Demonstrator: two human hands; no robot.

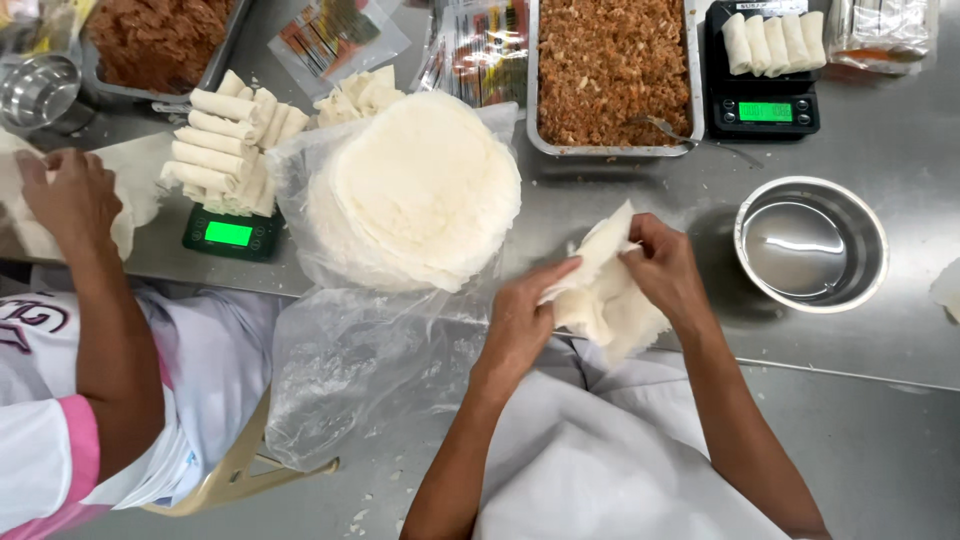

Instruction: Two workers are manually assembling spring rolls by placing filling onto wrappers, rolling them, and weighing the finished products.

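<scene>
- Nearest the viewer, the person's two forearms rise from the bottom edge over a white apron [600, 470], meeting at the near edge of a steel table [880, 330]
- The left hand [520, 320] and right hand [665, 270] are close together, both pinched on one small bunch of thin white wrappers [605, 295]
- The bunch hangs between the hands, touching both; its long axis runs from near right up to far left, with a loose corner sticking up at the far end
- The left thumb and fingers grip the left edge of the bunch; the right fingers [640, 245] clamp the upper part, so the right hand is the nearer to that loose corner
- Just left of the hands, a big round stack of wrappers [415, 190] sits on an open clear plastic bag [350, 370] that droops over the table's near edge
- To the right, well apart from the hands, stands one empty round steel bowl [810, 240]
- At far left, another person's hand [70, 195] rests on a flat wrapper, their arm in a white and pink sleeve
- Two digital scales with green screens: the left scale [232, 233] carries a heap of finished rolls [225, 135], too many and too overlapped to count surely; the far right scale [765, 110] carries four rolls [775, 40] side by side
- Farthest away, two steel trays of brown minced filling: one tray [605, 70] beyond the hands with a spoon [665, 128] in it, the other tray [160, 40] at far left
- One steel cup [38, 90] stands at the far left edge
</scene>
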